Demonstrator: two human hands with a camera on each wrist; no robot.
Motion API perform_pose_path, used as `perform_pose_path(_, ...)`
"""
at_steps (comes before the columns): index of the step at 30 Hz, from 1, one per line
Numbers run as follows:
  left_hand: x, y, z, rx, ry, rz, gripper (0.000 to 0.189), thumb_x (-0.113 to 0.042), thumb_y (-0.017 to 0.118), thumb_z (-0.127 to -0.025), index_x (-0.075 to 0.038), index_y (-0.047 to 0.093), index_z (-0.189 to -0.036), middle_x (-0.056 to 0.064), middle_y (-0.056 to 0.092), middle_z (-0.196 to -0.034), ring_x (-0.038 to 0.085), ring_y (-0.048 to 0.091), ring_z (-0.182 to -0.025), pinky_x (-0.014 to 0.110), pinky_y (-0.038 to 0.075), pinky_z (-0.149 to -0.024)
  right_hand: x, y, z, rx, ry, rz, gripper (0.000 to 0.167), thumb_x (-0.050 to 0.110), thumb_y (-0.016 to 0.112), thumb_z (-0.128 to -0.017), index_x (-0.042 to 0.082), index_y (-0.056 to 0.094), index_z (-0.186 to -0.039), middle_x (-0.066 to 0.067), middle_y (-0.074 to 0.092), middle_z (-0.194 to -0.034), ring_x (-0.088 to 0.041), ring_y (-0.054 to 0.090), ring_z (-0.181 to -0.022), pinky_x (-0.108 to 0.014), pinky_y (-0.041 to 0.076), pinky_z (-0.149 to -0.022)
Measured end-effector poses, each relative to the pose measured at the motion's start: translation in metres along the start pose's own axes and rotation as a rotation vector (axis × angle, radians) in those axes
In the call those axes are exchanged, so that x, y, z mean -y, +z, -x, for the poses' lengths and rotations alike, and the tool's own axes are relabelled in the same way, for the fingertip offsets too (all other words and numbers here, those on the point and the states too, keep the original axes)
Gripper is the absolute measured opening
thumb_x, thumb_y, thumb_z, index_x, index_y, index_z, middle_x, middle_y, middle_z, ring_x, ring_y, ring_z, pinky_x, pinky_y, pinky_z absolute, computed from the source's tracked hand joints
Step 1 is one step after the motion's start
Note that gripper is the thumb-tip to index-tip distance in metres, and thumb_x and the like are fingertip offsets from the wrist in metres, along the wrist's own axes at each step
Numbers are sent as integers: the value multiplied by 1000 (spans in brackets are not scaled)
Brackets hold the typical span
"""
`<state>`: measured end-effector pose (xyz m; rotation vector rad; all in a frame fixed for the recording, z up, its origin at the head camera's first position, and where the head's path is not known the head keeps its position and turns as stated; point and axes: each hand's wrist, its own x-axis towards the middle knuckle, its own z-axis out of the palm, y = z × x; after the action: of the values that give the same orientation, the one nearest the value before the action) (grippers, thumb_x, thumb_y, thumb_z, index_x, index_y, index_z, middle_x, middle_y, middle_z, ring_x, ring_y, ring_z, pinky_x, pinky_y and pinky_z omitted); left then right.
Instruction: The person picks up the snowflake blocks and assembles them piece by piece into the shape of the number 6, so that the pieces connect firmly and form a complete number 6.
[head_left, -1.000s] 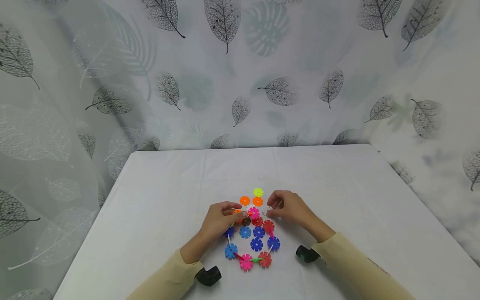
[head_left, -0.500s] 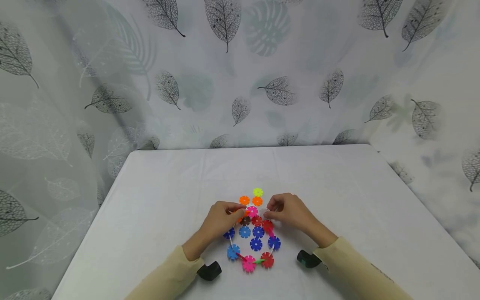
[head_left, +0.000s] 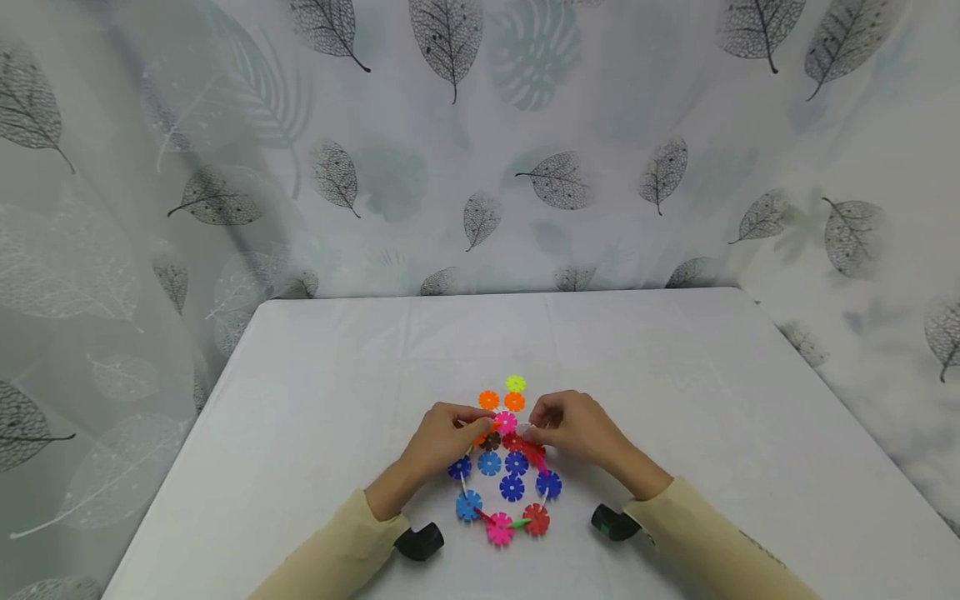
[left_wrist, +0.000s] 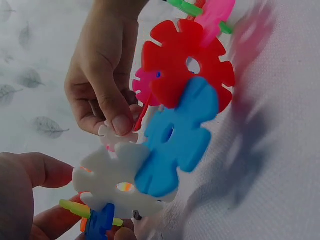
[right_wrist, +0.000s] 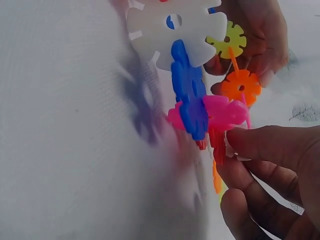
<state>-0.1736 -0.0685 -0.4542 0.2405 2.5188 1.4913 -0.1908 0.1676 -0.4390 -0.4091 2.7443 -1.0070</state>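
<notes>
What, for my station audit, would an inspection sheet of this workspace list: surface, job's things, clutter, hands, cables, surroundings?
Surface: white-covered table, faintly creased.
Job's things: linked discs in several colours, curving like a ring; blue discs lie within the curve.
Clutter: nothing seen beyond further discs, orange discs and a yellow disc on the far side.
Hands: left hand pinches the linked discs, exact spot unclear; right hand pinches a whitish disc.
Cables: nothing seen.
Surroundings: leaf-print backdrop behind and beside the table.

A leaf-printed curtain [head_left: 420, 192] hangs behind the white cloth-covered table [head_left: 337, 358].
</notes>
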Motion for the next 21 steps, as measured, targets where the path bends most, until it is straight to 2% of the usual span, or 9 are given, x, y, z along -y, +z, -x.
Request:
perform_pose_path(7, -2, 0, 0, 31, 3, -8, 30, -33, 66, -97, -12, 78, -115, -4, 69, -83, 18, 57, -75, 31, 49, -63, 4, 2, 2, -45, -68, 90, 19, 30, 86, -82, 23, 68, -80, 12, 59, -70, -11, 54, -66, -27, 49, -58)
perform_pose_path(15, 0, 2, -1, 61, 32, 0, 36, -34, 67, -98, -7, 76, -120, -1, 76, -100, 15, 63, -89, 33, 55, -79, 7, 4, 5, -120, -151, 220, 17, 27, 85, -83, 24, 69, -79, 17, 57, -67, -6, 51, -61, -25, 47, -58)
perform_pose_path(21, 0, 2, -4, 66, 31, 34, 32, -31, 69, -97, -7, 77, -118, 0, 76, -98, 15, 66, -91, 33, 56, -81, 7, 6, 5, -165, -228, 307, 15, 27, 85, -82, 23, 70, -78, 17, 58, -65, -3, 51, -60, -23, 46, -59)
